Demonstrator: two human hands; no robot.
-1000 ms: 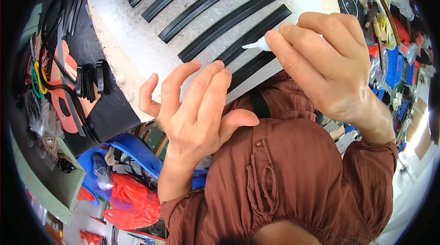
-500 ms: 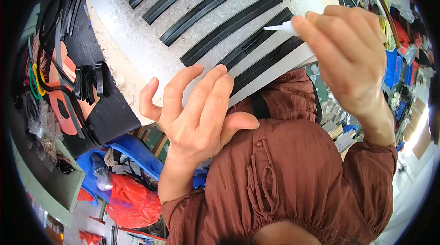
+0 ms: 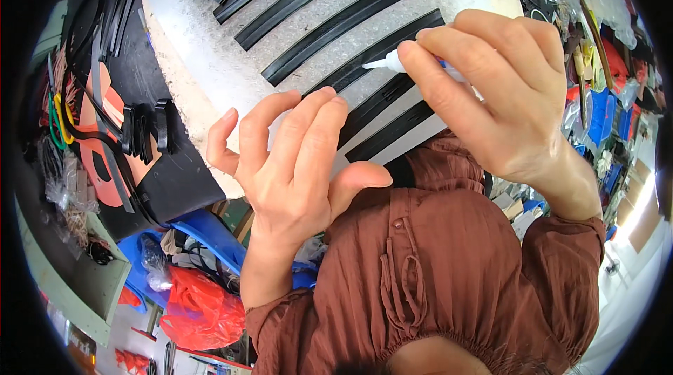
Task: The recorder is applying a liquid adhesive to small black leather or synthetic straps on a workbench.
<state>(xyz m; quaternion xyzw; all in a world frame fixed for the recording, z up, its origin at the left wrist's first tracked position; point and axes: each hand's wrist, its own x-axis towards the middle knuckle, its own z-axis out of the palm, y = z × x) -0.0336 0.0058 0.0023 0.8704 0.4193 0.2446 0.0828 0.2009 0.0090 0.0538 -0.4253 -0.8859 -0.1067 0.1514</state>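
Cluttered room (image 3: 604, 119); pale board (image 3: 210, 80) under black strips (image 3: 343, 24); right fingers (image 3: 436, 79) pinching white bottle (image 3: 395, 62), left fingers (image 3: 317, 137) loosely spread.

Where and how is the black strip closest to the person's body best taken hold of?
Perhaps pinch the black strip by both long edges near its left end, from the body side: it lies narrow and flat on the white board, that end nearest the left hand.

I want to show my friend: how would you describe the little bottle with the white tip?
Start with the large white board laid with black strips, toward the side nearest the brown shirt. There the person's right hand grips a small bottle, its body mostly hidden. Unlike the flat black strips near it, its tip is white and narrows to a point.
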